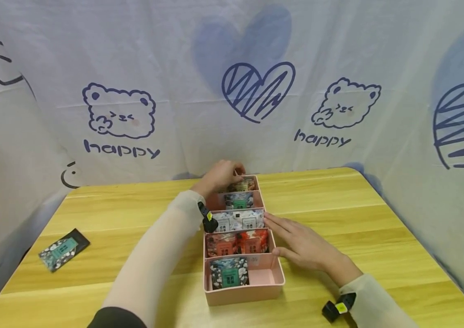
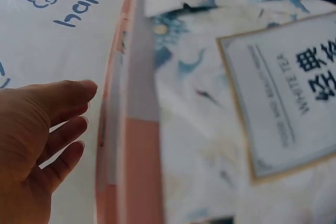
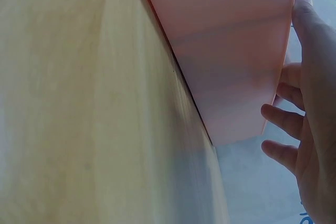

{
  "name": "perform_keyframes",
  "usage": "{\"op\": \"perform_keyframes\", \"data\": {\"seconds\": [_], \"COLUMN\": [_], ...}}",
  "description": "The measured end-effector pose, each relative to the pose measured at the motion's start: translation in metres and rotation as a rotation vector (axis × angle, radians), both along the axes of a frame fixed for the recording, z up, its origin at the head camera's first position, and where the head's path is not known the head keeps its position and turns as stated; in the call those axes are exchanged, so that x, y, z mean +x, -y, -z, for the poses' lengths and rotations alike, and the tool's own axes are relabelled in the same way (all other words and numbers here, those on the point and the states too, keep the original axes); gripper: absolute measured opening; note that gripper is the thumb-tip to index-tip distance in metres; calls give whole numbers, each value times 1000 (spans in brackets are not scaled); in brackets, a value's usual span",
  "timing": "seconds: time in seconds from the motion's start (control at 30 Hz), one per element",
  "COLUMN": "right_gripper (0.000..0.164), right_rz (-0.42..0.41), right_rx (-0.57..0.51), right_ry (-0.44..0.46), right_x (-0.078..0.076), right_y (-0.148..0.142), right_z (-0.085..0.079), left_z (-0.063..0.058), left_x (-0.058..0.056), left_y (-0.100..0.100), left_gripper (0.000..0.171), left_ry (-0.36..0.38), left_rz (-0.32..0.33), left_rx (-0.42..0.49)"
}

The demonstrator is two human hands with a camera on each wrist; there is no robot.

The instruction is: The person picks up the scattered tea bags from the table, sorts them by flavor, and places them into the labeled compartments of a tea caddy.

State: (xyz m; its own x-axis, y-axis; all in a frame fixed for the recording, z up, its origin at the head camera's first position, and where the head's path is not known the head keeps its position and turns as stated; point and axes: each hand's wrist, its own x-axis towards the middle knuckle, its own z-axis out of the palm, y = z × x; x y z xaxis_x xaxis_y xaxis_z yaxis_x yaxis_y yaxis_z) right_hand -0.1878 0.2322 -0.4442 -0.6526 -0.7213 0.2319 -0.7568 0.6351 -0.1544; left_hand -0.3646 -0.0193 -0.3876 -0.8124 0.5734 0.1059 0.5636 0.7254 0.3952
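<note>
A long pink box (image 1: 245, 297) with compartments in a row stands on the table, its short end towards me. At its far end, my left hand (image 1: 224, 175) reaches over the last compartment beside a brownish tea sachet (image 1: 245, 184); in the left wrist view its fingers (image 2: 71, 129) are loosely bent with nothing between them. My right hand (image 1: 303, 243) rests along the box's right side, fingertips at the rim. Nearer compartments hold a blue-green sachet (image 1: 239, 201), white sachets (image 1: 250, 219) labelled white tea, red sachets (image 1: 252, 241) and a dark floral sachet (image 1: 229, 273).
Another dark floral sachet (image 1: 60, 250) with a green label lies on the left of the wood-patterned table (image 1: 109, 214). White cloth (image 1: 191, 118) with bear and heart drawings hangs behind the table and along both sides.
</note>
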Motion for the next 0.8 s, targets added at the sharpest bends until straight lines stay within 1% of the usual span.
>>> {"op": "perform_keyframes", "data": {"seconds": [0.07,0.23,0.47,0.53,0.67,0.8], "right_gripper": [74,74,73,73,73,73], "right_rz": [1,4,9,9,6,0], "right_rx": [1,0,-7,-5,-5,3], "right_ry": [-6,-6,0,-2,-9,-23], "right_x": [0,1,1,0,0,1], "right_y": [1,2,2,2,1,2], "right_z": [0,-1,0,1,0,-3], "left_z": [-5,-15,-23,-25,-29,-31], "left_x": [2,10,19,22,27,33], "left_y": [2,9,23,28,36,43], "left_gripper": [24,24,19,21,28,32], "left_ry": [5,1,-12,-8,-5,-11], "left_rz": [6,17,36,42,51,64], "left_rx": [20,33,70,83,87,82]}}
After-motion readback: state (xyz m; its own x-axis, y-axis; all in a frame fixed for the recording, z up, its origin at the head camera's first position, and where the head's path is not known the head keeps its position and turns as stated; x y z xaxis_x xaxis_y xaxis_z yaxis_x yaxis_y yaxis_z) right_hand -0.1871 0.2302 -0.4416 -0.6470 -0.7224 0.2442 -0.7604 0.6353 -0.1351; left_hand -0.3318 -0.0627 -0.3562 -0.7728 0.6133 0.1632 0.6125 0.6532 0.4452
